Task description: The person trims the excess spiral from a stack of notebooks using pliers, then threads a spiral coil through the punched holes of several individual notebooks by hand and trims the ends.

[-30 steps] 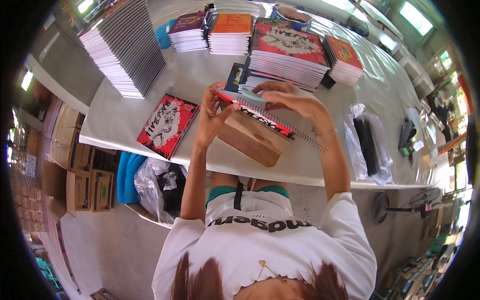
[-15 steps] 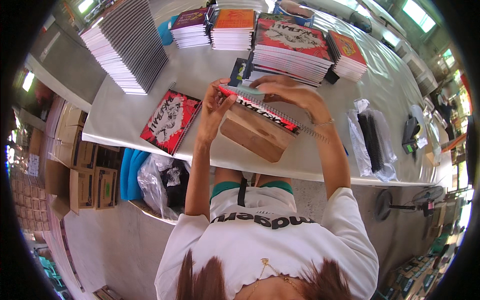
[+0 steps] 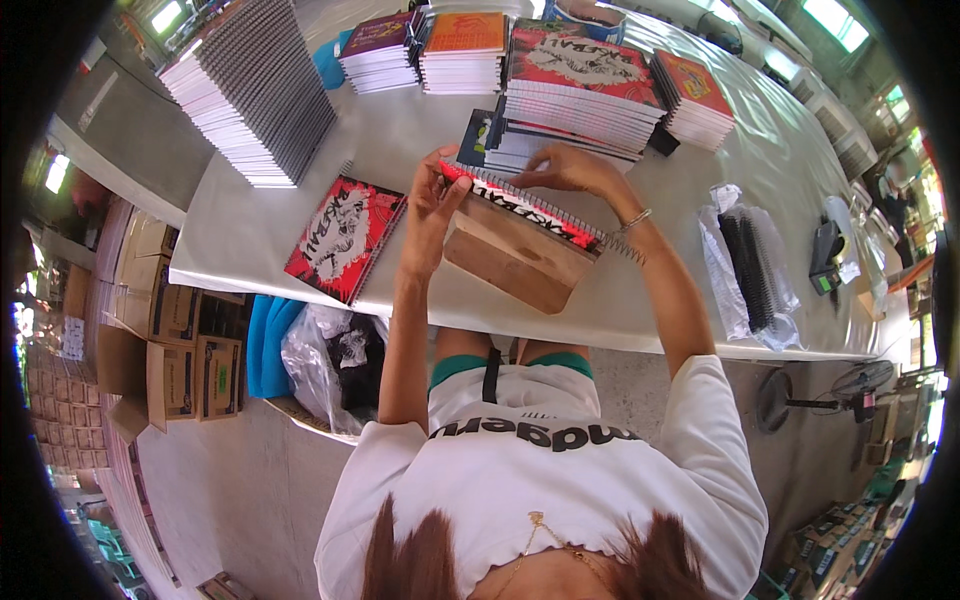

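Observation:
A red, black and white spiral notebook [image 3: 545, 221] is tilted up against a wooden block [image 3: 515, 258] on the table, its bound edge uppermost. My left hand [image 3: 432, 205] grips the notebook's left end, thumb on the near face. A metal-looking spiral coil [image 3: 628, 250] runs along the bound edge, and its loose end sticks out past the right end, close to my right wrist. My right hand [image 3: 575, 172] is bent over the far side, its curled fingertips at the coil near the middle. What they pinch, if anything, is hidden. Another matching notebook [image 3: 347, 240] lies flat at left.
A tall stack of spiral-bound notebooks [image 3: 255, 95] stands at back left. Several shorter stacks line the back, including a large red-covered stack [image 3: 585, 90]. Black coils in a plastic bag [image 3: 750, 270] and a black tape dispenser [image 3: 826, 258] lie at right.
My right hand has drawn back slightly, and its fingers have curled in from a flatter reach along the coil. The pale greenish patch under them no longer shows. My left hand keeps its grip.

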The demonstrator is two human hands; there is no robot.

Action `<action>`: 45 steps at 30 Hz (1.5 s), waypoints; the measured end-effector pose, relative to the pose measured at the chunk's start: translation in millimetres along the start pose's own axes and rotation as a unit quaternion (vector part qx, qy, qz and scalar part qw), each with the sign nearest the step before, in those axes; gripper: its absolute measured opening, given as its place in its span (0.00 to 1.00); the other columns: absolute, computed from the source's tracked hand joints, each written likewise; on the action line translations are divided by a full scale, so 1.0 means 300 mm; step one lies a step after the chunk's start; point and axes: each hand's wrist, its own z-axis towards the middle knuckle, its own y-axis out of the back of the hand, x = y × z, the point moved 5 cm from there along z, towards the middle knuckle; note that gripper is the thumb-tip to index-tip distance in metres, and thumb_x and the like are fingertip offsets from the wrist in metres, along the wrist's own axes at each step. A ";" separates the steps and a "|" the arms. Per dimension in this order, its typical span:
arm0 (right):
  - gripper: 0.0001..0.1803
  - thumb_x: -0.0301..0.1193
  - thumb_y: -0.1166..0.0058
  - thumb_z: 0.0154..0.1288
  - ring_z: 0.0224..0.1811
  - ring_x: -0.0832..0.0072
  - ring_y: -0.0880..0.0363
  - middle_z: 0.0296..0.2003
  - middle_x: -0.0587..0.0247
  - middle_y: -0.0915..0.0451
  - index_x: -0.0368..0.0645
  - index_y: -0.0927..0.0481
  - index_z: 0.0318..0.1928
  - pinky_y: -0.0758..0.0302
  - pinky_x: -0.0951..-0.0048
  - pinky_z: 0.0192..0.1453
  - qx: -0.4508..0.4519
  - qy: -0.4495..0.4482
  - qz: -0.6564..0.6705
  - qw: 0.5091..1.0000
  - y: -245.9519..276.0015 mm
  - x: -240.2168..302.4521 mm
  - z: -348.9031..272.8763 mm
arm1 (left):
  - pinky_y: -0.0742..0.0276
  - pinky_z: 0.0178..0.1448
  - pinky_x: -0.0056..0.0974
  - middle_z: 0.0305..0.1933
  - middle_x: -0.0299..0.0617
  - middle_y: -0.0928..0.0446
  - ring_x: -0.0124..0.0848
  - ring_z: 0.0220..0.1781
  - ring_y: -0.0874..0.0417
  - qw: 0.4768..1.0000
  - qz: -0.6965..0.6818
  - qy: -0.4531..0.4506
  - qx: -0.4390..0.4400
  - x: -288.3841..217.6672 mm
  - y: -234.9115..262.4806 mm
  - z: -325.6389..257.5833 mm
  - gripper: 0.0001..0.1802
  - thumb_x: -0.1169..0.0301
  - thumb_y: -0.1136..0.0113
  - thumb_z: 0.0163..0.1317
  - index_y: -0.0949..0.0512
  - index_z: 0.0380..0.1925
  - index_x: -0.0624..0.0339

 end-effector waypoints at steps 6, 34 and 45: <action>0.36 0.62 0.41 0.57 0.37 0.79 0.26 0.40 0.68 0.23 0.40 0.20 0.47 0.23 0.79 0.48 0.109 0.064 0.653 0.747 -0.011 0.030 -0.037 | 0.34 0.61 0.31 0.44 0.31 0.26 0.22 0.49 0.27 1.000 -0.001 0.006 -0.002 -0.012 -0.010 -0.003 0.29 0.70 0.38 0.66 0.34 0.66 0.58; 0.28 0.31 0.42 0.62 0.65 0.52 0.35 0.61 0.49 0.30 0.46 0.28 0.63 0.39 0.58 0.69 -0.391 -0.256 -0.076 0.881 -0.355 -0.462 -0.606 | 0.29 0.54 0.30 0.46 0.36 0.23 0.23 0.45 0.24 0.993 0.067 -0.029 -0.094 -0.037 -0.088 -0.204 0.13 0.75 0.37 0.63 0.24 0.48 0.62; 0.20 0.25 0.34 0.55 0.54 0.63 0.25 0.49 0.58 0.23 0.42 0.21 0.50 0.27 0.65 0.57 -0.595 0.012 0.115 0.795 -0.224 0.045 -0.712 | 0.24 0.46 0.31 0.43 0.39 0.19 0.26 0.42 0.20 0.974 0.209 -0.079 -0.018 -0.096 -0.077 -0.183 0.11 0.79 0.37 0.61 0.21 0.44 0.64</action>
